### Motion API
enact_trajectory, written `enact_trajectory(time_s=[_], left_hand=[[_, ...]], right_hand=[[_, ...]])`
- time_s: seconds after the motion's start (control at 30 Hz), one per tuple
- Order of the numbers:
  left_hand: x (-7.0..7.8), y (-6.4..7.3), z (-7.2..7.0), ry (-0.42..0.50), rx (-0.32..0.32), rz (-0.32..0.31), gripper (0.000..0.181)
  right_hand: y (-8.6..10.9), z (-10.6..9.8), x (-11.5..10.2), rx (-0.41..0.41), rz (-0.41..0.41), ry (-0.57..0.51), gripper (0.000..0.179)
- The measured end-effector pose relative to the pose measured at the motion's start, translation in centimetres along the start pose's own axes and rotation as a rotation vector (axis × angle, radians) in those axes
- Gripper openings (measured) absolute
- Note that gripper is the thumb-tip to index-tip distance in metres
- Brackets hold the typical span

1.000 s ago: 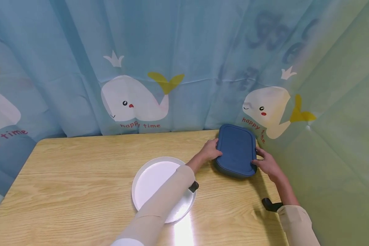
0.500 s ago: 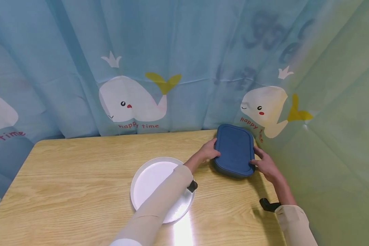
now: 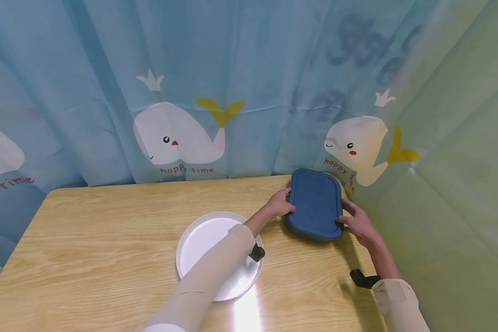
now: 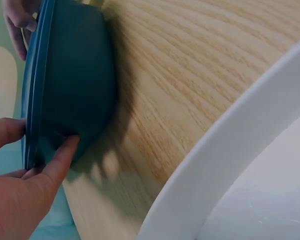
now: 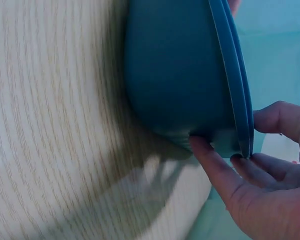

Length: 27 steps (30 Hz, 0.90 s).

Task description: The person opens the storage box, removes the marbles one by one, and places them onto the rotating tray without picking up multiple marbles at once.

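Observation:
A dark blue rectangular food container [image 3: 315, 203] with a rounded lid is at the back right corner of the wooden table. My left hand [image 3: 279, 204] grips its left side, thumb on the lid's edge and fingers along the wall, as the left wrist view also shows. On the opposite side my right hand [image 3: 358, 222] holds the rim, thumb on top. In the right wrist view, fingers of the right hand [image 5: 275, 185] press the container's side [image 5: 180, 75] just under the lid. The container's far lower side is hidden.
A round white plate [image 3: 199, 244] with a raised rim lies left of the container, partly covered by the left forearm. Behind the wooden table [image 3: 108, 230] hangs a blue curtain [image 3: 257, 83] printed with whales. A greenish curtain [image 3: 448, 230] runs close along the right side.
The container, with both hands on it, has shifted very slightly left in the head view, partly with a small shift of the whole view. Both hands keep their hold.

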<state>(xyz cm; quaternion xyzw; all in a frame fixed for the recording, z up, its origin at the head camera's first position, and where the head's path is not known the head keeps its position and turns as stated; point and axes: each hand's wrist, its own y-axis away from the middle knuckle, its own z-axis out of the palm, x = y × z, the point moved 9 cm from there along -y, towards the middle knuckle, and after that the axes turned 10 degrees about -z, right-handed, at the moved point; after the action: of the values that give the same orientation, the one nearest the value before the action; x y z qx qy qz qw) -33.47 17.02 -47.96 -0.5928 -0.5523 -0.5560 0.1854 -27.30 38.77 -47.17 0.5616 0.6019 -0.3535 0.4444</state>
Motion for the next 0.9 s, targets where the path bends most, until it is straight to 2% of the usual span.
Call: enact_trajectory(time_s=[0.13,0.27,0.53,0.9], left_hand=[[-0.2,0.3,-0.4,0.004,0.003,0.003,0.076],[-0.7,0.8,-1.0,0.005,0.022,-0.021,0.077],[-0.6,2.4,-1.4,0.060,0.017,-0.031,0.077],[-0.5,3.9,-1.9,0.102,0.057,-0.014,0.079]], right_hand=[[0.3,0.1,0.0,-0.008,0.013,-0.047,0.073],[0.5,0.5,0.1,-0.020,0.029,-0.087,0.069],[0.9,1.1,0.1,0.005,0.026,-0.133,0.071],[1.1,1.6,-0.8,0.052,0.029,-0.093,0.074]])
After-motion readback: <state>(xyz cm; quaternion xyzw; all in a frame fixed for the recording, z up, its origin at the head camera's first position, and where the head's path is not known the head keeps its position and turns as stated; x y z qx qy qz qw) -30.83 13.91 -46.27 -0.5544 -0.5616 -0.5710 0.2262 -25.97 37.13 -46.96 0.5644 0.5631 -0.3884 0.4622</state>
